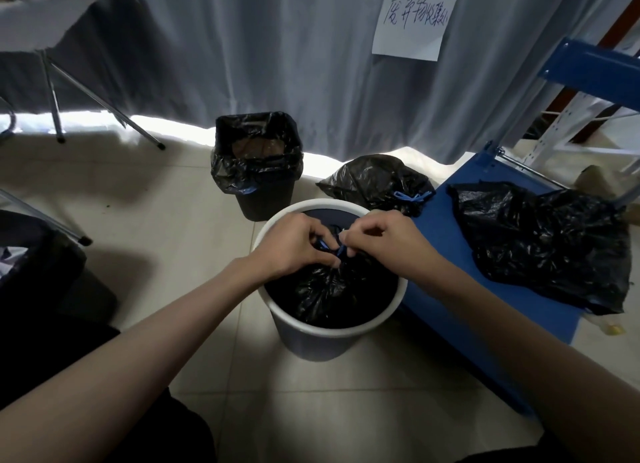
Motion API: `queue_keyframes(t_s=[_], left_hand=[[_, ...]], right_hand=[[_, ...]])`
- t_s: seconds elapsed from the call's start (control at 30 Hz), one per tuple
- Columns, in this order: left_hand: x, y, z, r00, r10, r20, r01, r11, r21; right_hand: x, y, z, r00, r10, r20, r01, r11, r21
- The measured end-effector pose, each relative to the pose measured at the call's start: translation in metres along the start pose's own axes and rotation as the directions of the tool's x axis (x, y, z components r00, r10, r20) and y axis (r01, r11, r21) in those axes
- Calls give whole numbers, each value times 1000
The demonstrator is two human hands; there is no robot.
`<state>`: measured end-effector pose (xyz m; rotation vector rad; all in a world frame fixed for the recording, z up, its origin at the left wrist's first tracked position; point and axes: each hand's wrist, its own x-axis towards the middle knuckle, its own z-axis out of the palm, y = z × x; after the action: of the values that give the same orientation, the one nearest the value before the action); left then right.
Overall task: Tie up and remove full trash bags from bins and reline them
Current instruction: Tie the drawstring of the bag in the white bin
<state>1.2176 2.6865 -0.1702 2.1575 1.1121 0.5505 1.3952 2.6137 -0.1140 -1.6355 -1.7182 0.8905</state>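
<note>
Tying in progress, head view only. Left hand [294, 246] and right hand [375, 241] meet over the gathered neck of a glossy black plastic trash bag [325, 289] sitting inside a round white plastic bin [311, 327] at frame centre. Both hands have fingers curled, each pinching a strand of the thin blue drawstring [330, 248]; strands cross btwn the fingertips. Can't tell if the knot is closed yet, fingers cover it. Bag mouth cinched, body still fully down in the bin, rim bare all round, i.e. no liner folded over it.

Surroundings, clock dirs from white bin:
- 11 o'clock: dark square bin w/ black liner folded over its rim [258, 165], mouth open, brownish contents visible. Judged either freshly relined or not yet tied, can't say which.
- 1 o'clock: tied black trash bag on the tile floor [374, 182], blue tie ends showing. Judged done and removed.
- 3 o'clock: crumpled loose black bag [543, 241] lying on a flat blue panel [446, 241]; prob. a spare liner, not certain.
- 9 o'clock: another dark lined bin at frame edge [31, 258], white scraps inside, still untied.

Status est.: one bag out, current one mid-tie. Left for this bin: finish knot, lift bag out, reline. 9 o'clock bin looks pending.
</note>
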Motion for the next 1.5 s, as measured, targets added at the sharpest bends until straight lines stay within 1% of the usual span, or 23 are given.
queue_keyframes(t_s=[0.1, 0.17, 0.2, 0.27, 0.3, 0.4, 0.5, 0.53, 0.57, 0.6, 0.67, 0.73, 0.8, 0.83, 0.87, 0.93, 0.97, 1.07, 1.13, 1.3, 1.4, 1.47, 1.5], left_hand=[[-1, -4, 4, 999, -41, 27, 37, 992, 122], [-3, -5, 5, 998, -38, 44, 29, 983, 181], [-5, -4, 5, 998, -28, 48, 18, 980, 198], [-7, -2, 0, 999, -17, 39, 8, 977, 213], [-7, -1, -5, 999, -24, 35, 16, 979, 204], [-5, 1, -27, 996, -55, 77, 45, 992, 119], [-5, 7, -54, 988, -29, 154, 8, 991, 131], [-6, 11, -63, 986, -17, 165, -5, 991, 132], [-7, 15, -70, 986, -7, 164, -12, 993, 115], [-8, 19, -76, 988, 1, 155, -13, 997, 74], [-11, 29, -83, 993, 20, 115, -13, 998, -68], [-13, 38, -83, 999, 26, 44, -16, 973, -229], [-13, 45, -80, 1000, 0, -29, -11, 929, -369], [-12, 45, -78, 998, -14, -57, -10, 913, -407], [-10, 43, -76, 997, -25, -70, -8, 901, -433], [-8, 34, -72, 997, -62, -45, 33, 881, -471], [-8, 28, -70, 996, -83, -26, 63, 890, -451], [-6, 15, -62, 993, -119, -2, 114, 952, -284], [-5, 13, -59, 989, -144, 13, 143, 964, -226], [-6, 18, -62, 993, -113, 34, 118, 960, -256], [-6, 19, -64, 994, -100, 53, 110, 966, -235], [-6, 18, -69, 990, -102, 98, 121, 970, -210], [-6, 17, -71, 984, -107, 144, 133, 974, -185]], right_hand=[[0, 4, 10, 997, 57, 52, -66, 977, 202], [1, 7, 16, 992, 87, 94, -113, 941, 318], [2, 8, 18, 987, 107, 118, -146, 907, 395], [4, 7, 19, 973, 165, 164, -229, 801, 553], [5, 6, 18, 967, 191, 168, -254, 756, 604], [11, 5, 16, 960, 254, 119, -270, 724, 635], [14, 5, 19, 955, 276, 112, -269, 639, 721], [15, 6, 21, 958, 266, 111, -259, 628, 734], [15, 7, 22, 962, 250, 107, -249, 650, 718], [15, 7, 23, 967, 234, 100, -239, 699, 674], [14, 7, 27, 974, 205, 91, -220, 799, 560], [15, 6, 32, 983, 166, 85, -186, 857, 481], [14, 3, 35, 989, 130, 70, -147, 889, 433], [14, 2, 35, 991, 128, 47, -136, 899, 417], [15, 1, 34, 991, 129, 21, -127, 905, 406], [17, 3, 34, 992, 126, -9, -111, 903, 416], [18, 4, 33, 992, 124, -19, -105, 901, 421], [18, 9, 32, 993, 118, -31, -96, 909, 405], [18, 11, 31, 994, 106, -21, -88, 907, 413], [19, 17, 27, 990, 138, -25, -108, 861, 497], [20, 18, 26, 983, 178, -55, -119, 829, 546], [20, 20, 26, 975, 211, -63, -133, 792, 597], [21, 21, 26, 973, 223, -60, -138, 771, 622]])
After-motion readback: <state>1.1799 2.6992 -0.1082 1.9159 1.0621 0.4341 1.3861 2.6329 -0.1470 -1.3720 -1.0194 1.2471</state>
